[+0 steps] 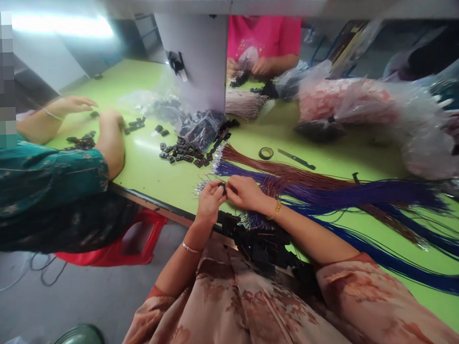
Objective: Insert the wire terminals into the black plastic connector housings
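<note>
The left hand (210, 199) and right hand (246, 191) meet at the centre of the frame, just above the near edge of the green table (149, 165). Both sets of fingers are curled in narrow and pinch a small black connector (223, 186) between their tips. Whether a wire is in the pinch too cannot be told.

Silver wire ends fan out to the left of the left hand. Purple wires (329, 194) and brown wires (286, 168) run from just above the hands to the right of the frame, with blue wires (408, 268) lower right. A dark pile of wired parts (263, 244) lies below the hands, across the table edge and the lap.

Loose black connectors (181, 154) lie scattered above and to the left of the hands, and a tape roll (265, 153) sits just above the brown wires. Plastic bags (367, 102) fill the upper right.

At the left, a co-worker in a teal sleeve (50, 174) has both hands on the table among more black parts. At top centre, a person in a pink shirt (263, 36) handles wires behind a grey post (196, 57).
</note>
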Demonstrator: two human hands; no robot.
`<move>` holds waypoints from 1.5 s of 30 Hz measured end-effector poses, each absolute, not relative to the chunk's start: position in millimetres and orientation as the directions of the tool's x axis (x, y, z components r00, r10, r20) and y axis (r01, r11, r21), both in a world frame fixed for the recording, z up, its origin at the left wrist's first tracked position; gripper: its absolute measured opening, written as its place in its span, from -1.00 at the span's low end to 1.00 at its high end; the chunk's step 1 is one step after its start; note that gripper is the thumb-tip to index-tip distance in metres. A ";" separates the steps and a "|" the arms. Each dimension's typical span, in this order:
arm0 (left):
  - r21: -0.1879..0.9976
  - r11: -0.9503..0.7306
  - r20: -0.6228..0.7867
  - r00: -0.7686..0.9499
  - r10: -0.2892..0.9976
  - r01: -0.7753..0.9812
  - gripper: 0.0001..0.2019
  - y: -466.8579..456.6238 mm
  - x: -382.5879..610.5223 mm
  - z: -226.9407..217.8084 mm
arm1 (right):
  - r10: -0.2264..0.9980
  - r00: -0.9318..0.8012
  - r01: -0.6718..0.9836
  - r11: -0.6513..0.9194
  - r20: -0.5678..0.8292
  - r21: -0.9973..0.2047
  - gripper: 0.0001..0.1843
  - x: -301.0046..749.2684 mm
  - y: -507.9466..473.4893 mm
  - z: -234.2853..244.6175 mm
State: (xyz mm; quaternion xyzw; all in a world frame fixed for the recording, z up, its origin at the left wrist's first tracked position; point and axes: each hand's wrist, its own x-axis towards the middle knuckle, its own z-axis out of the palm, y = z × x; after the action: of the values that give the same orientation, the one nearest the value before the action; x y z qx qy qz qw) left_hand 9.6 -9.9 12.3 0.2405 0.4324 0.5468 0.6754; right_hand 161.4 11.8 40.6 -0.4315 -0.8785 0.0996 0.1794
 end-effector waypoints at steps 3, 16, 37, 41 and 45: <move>0.788 0.283 -0.317 0.034 0.948 -0.547 -0.66 -8.3 12.3 13.3 | 0.809 -0.547 0.708 0.584 0.214 -0.398 -0.78 163.6 13.9 41.4; 0.786 0.309 -0.326 0.067 0.943 -0.536 -0.74 -4.6 16.7 12.4 | 0.913 -0.375 0.825 0.409 0.163 -0.390 -0.72 184.8 59.2 58.9; 0.784 0.322 -0.325 0.091 0.941 -0.530 -0.73 -4.6 15.3 8.4 | 0.937 -0.337 0.830 0.341 0.092 -0.442 -0.84 186.7 128.5 46.6; 0.786 0.310 -0.316 0.083 0.945 -0.536 -0.71 -6.0 15.1 8.4 | 0.902 -0.409 0.619 0.385 0.138 -0.685 -0.85 169.7 140.9 40.5; 0.784 0.309 -0.310 0.091 0.946 -0.538 -0.71 -7.1 13.8 8.2 | 0.916 -0.385 0.438 0.291 0.115 -0.851 -0.80 166.8 138.7 40.6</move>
State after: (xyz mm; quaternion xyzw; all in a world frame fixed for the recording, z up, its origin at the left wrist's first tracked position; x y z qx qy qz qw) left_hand 13.8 -7.1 8.2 0.2475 0.4124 0.5333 0.6959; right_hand 166.8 138.7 40.6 -0.4576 -0.7396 0.3812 0.3136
